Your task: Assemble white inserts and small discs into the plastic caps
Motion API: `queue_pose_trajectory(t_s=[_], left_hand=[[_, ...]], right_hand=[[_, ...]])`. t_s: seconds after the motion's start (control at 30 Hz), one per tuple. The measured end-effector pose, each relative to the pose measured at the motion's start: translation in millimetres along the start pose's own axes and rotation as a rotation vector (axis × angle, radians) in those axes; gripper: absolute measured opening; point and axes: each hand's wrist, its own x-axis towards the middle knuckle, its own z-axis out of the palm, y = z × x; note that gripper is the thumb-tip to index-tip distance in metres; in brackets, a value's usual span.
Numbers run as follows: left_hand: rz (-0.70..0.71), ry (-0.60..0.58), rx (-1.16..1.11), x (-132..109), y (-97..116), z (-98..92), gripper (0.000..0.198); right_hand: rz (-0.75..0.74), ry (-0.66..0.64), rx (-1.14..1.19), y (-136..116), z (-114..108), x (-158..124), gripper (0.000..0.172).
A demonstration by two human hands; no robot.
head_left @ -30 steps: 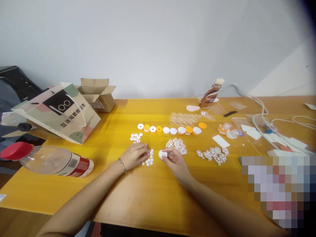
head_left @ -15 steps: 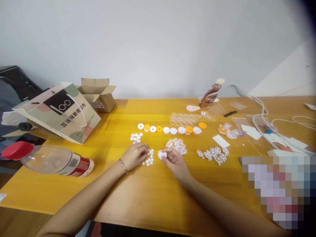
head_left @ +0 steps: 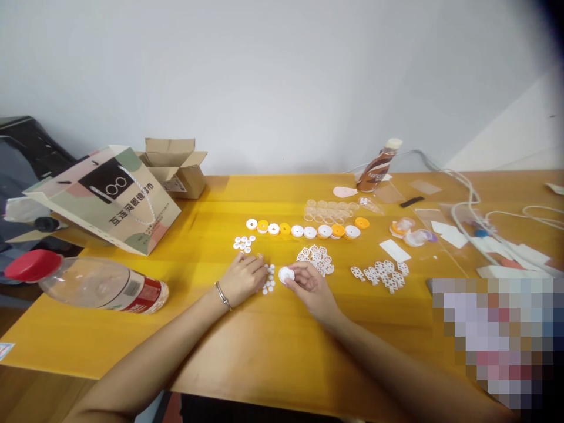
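Between the thumb and fingers of my right hand is a white round plastic disc, held just above the table. My left hand is curled low beside a small group of white round caps; its fingertips are bunched, and what they pinch, if anything, is hidden. Behind the left hand lies another cluster of small white discs with raised centres. White perforated pieces are heaped just beyond my right hand. Farther back runs a row of white and orange round wheels.
Clear plastic rings stand behind the row. White pieces with tabs lie to the right, near a white card. A coffee bottle and cables are at the back right. Left are a large bottle, paper bag and carton.
My right hand has shifted slightly left with the white disc, whose face is now turned more toward me. The left hand has moved slightly right and down, its fingers drawn in over the small caps.
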Motion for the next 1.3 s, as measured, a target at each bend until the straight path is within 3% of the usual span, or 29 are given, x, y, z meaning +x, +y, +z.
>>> queue_pose_trajectory(t_s=[0.13,0.37,0.5,0.7,0.8,1.1,1.3], left_hand=[[-0.122,0.072,-0.292,0.7,0.8,-4.5,0.015],[-0.692,0.018,-1.296,4.7,8.6,-11.4,0.027],[-0.786,0.078,-1.488,7.5,11.9,-13.7,0.024],[-0.736,0.037,-1.461,6.6,13.6,-11.0,0.024],[-0.660,0.047,-1.245,5.5,13.0,-8.1,0.021],[0.009,0.236,-0.439,1.4,9.7,-10.6,0.012],[0.161,0.235,-0.173,5.2,11.9,-18.2,0.012]], right_hand=[[-0.008,-0.019,-0.018,-0.1,-0.9,-0.5,0.026],[0.008,-0.027,-0.032,-2.1,0.4,-1.6,0.027],[0.023,-0.033,-0.025,-2.7,0.7,-1.2,0.025],[0.021,-0.032,-0.010,-3.4,2.1,-2.0,0.025],[0.029,-0.041,-0.007,-4.1,2.4,-2.4,0.025],[0.008,-0.182,-0.004,-1.2,-0.1,-2.4,0.026],[-0.015,-0.232,-0.012,3.9,-1.1,-2.7,0.023]])
